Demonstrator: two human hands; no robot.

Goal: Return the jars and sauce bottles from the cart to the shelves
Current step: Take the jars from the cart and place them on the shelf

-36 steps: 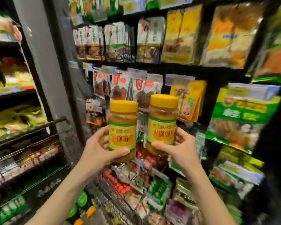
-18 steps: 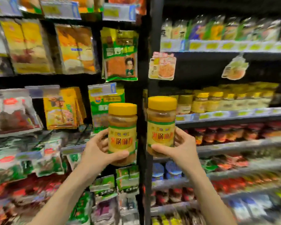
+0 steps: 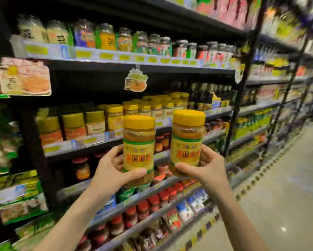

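I hold two matching jars with yellow lids and yellow labels upright in front of the shelves. My left hand [image 3: 109,169] grips the left jar [image 3: 139,147] low on its body, thumb across the label's bottom. My right hand [image 3: 209,166] grips the right jar [image 3: 187,142] the same way. Behind them, a shelf [image 3: 83,144] at lid height carries a row of similar yellow-lidded jars [image 3: 145,107]. The cart is out of view.
Black shelving runs left to right with jars on the top shelf [image 3: 105,38], red-lidded jars [image 3: 152,205] lower down and dark bottles [image 3: 209,93] at the right. Hanging snack packets [image 3: 24,77] are at the left. The aisle floor [image 3: 288,196] opens to the right.
The view has swung right from the hanging packets to the jar shelves. Both hands keep their grip on the jars, which stay side by side.
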